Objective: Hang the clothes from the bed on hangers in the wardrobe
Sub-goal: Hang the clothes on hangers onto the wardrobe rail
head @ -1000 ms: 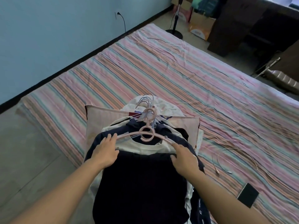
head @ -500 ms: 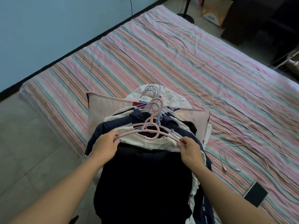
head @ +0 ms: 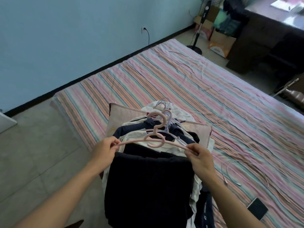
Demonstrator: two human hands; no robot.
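Head view: phone [head: 257, 208], cable [head: 243, 171] on bed [head: 181, 83].

A pale blue wall [head: 65, 38] with a black skirting strip [head: 102, 69] runs along a grey tiled floor [head: 32, 162] in a daylit bedroom. A striped sheet [head: 205, 96] in pink, orange and teal covers the low bed. A black cord hangs from a wall socket [head: 142, 29]. In the far corner stand a pedestal fan [head: 198, 37], cardboard boxes [head: 220, 45] and a dark cabinet [head: 263, 45], its top bright with light. A white cable [head: 243, 170] and a dark phone [head: 257, 211] lie on the sheet.
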